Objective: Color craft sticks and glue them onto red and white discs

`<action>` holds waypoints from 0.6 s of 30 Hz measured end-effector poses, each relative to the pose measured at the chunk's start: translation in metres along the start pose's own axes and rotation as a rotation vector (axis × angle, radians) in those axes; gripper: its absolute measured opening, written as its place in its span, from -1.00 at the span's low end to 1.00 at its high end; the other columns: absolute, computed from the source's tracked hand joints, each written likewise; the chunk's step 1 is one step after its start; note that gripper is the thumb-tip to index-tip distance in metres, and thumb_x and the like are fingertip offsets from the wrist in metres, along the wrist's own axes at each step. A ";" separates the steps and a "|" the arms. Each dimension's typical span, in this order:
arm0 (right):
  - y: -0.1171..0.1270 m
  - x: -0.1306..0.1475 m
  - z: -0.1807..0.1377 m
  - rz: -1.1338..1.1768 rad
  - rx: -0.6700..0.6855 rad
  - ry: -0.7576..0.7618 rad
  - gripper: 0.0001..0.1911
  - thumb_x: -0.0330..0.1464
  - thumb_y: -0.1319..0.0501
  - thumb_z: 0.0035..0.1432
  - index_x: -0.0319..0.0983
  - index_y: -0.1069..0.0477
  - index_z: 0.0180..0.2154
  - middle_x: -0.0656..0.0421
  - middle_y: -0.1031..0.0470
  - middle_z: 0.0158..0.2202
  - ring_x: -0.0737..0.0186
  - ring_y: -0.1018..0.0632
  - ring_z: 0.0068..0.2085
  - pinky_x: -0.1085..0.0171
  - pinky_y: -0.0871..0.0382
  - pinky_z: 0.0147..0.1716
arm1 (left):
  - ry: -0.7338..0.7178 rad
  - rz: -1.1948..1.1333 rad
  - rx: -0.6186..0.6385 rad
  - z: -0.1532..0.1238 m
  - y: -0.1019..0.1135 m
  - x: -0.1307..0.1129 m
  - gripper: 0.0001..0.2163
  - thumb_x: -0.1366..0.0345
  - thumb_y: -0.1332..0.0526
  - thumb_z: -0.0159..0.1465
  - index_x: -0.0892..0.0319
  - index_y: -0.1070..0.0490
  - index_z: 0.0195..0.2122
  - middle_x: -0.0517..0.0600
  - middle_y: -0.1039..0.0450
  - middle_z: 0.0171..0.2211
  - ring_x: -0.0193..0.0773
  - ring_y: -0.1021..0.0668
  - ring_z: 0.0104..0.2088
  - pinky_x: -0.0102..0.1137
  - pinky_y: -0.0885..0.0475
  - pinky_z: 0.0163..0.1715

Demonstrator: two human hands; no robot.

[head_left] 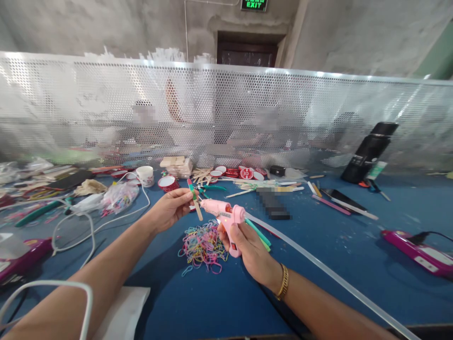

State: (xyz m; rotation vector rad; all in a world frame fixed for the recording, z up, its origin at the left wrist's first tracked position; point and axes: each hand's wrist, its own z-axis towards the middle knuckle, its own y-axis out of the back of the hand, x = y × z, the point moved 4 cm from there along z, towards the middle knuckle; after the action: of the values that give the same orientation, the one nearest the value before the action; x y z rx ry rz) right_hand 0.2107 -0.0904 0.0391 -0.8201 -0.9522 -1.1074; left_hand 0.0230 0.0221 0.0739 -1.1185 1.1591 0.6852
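My left hand [172, 208] pinches a few flat craft sticks [194, 200], coloured and plain wood, holding them tilted above the blue table [354, 245]. My right hand [249, 248] grips a pink glue gun [226, 219] by its handle, and its nozzle points left and touches the sticks. A long clear glue stick [318, 269] runs out of the gun's back toward the lower right. Two green sticks [260, 235] also poke out from my right hand. A heap of coloured rubber bands [203, 245] lies on the table just below both hands.
A perforated metal screen [226, 113] walls off the far side, with people blurred behind it. Round tins [244, 173], wooden sticks, a white cup [146, 175], white cables [88, 226], a black bottle [370, 151] and purple devices [417, 248] lie scattered around.
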 end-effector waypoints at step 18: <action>0.000 -0.002 0.000 -0.027 0.003 -0.013 -0.55 -0.01 -0.03 0.32 -0.26 -0.37 -0.23 0.16 -0.33 -0.36 0.40 -0.30 -0.45 0.34 -0.20 -0.49 | -0.012 -0.017 0.009 0.004 0.006 0.002 -0.91 0.44 -0.33 0.17 0.32 -0.56 -0.29 0.00 -0.50 -0.49 -0.46 -0.52 -0.55 -0.58 -0.52 -0.49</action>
State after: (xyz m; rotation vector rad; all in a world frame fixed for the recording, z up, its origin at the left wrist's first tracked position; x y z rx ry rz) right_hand 0.2106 -0.0898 0.0374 -0.8149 -0.9786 -1.1247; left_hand 0.0194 0.0278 0.0698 -1.1145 1.1401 0.6722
